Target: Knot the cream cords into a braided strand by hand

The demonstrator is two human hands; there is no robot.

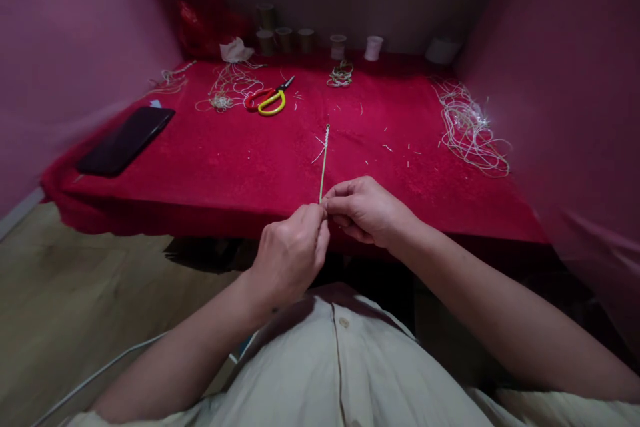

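Note:
A thin pale cord stretches from my fingertips away across the red cloth table, with a short braided or knotted stretch at its far end. My left hand pinches the near end of the cord at the table's front edge. My right hand meets it there, fingers curled and pinching the same end. Both hands touch each other at the fingertips.
Scissors with red and yellow handles lie at the back centre. A dark phone rests at the left. Tangles of pale cord lie at the right and back left. Spools and small cups line the back edge.

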